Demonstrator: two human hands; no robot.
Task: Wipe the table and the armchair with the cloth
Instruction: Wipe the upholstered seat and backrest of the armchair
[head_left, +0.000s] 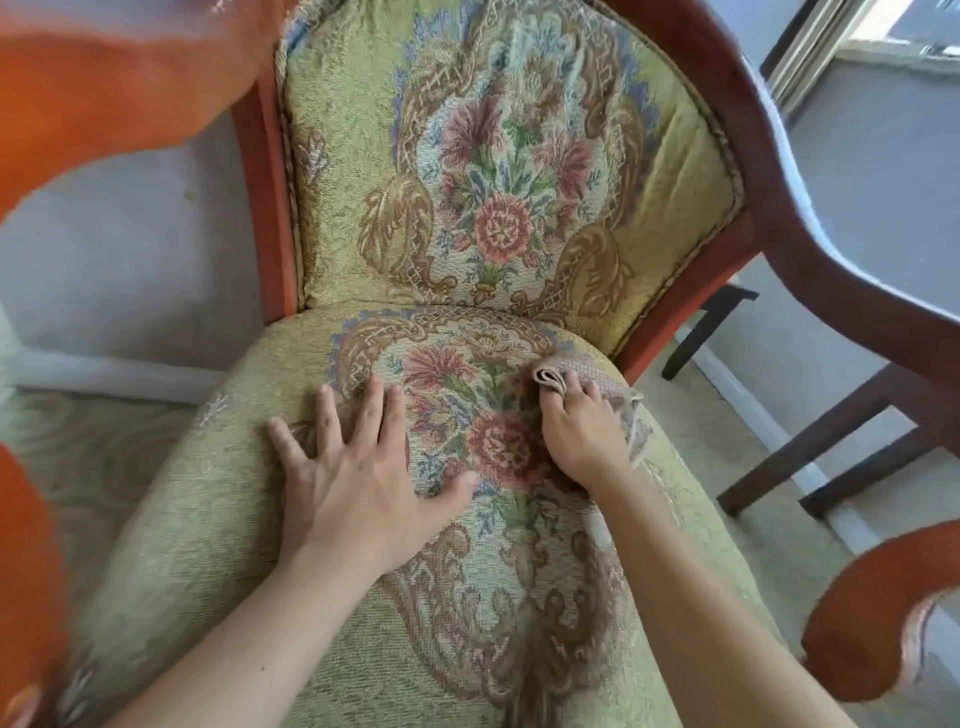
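One armchair, filling most of the view: green floral upholstery on back and seat, reddish wooden frame, two wooden armrests, one blurred along the 9 o'clock edge, the other curving out at 4 o'clock. Two floral medallions, one on the backrest at 12 o'clock, one on the seat at centre.

Two bare hands on the seat cushion. Left hand just left of centre: palm down, all five fingers straight and spread, pressed flat on the fabric, holding nothing. Right hand just right of centre, toward 2 o'clock from the left hand: fingers curled round one cloth, gripping it against the seat. Cloth beige and woven, bunched and rolled at the fingertips, one frayed edge trailing off past the hand toward 3 o'clock, lying on the rear right part of the seat near the backrest join.

One dark wooden table at 3 o'clock beside the armchair, only legs and crossbars in view, standing on pale carpet.
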